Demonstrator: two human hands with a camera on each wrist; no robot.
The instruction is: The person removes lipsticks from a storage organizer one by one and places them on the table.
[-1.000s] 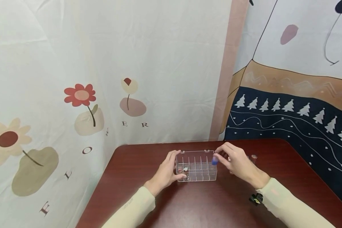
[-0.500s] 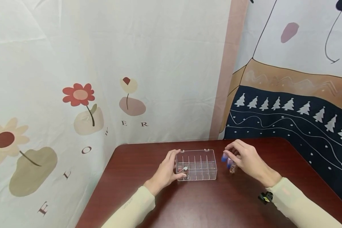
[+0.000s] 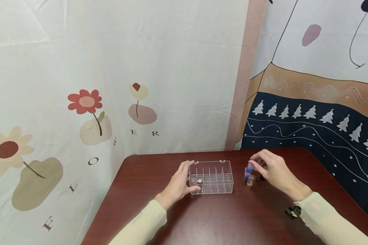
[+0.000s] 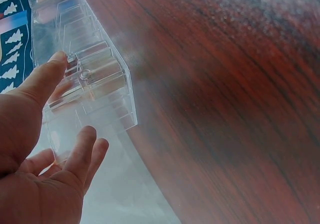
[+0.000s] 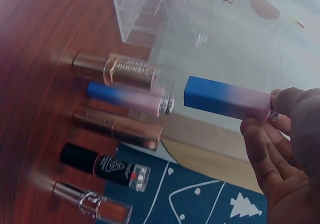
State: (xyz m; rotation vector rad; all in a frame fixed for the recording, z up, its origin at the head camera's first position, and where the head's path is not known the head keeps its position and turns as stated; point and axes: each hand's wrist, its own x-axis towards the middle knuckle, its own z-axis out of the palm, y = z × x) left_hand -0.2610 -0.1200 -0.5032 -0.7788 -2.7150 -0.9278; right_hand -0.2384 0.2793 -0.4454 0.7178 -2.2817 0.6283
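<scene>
My left hand (image 3: 180, 182) holds the left end of a clear plastic compartment box (image 3: 217, 188), thumb at the front and fingers around the side. Two small lipsticks (image 3: 200, 181) stand in its left-hand compartments. With thumb and fingertips, my right hand (image 3: 271, 170) pinches the end of a blue-and-pink lipstick tube (image 5: 225, 98) in the air, right of the box. Beyond it in the right wrist view stand a rose-gold lipstick (image 5: 92, 67), another blue-and-pink lipstick (image 5: 122, 98), a bronze tube (image 5: 117, 127), a black tube (image 5: 107, 166) and a clear-ended tube (image 5: 107, 207).
The dark red wooden table (image 3: 214, 221) carries everything. A white curtain with flowers (image 3: 178, 75) hangs behind it, and a navy cloth with trees (image 3: 309, 136) borders the right side. The box's hinges (image 3: 222, 161) sit along its back edge.
My right hand has moved right, from the box's right corner to the standing lipsticks, carrying the blue-and-pink lipstick. My left hand and the box have stayed put.
</scene>
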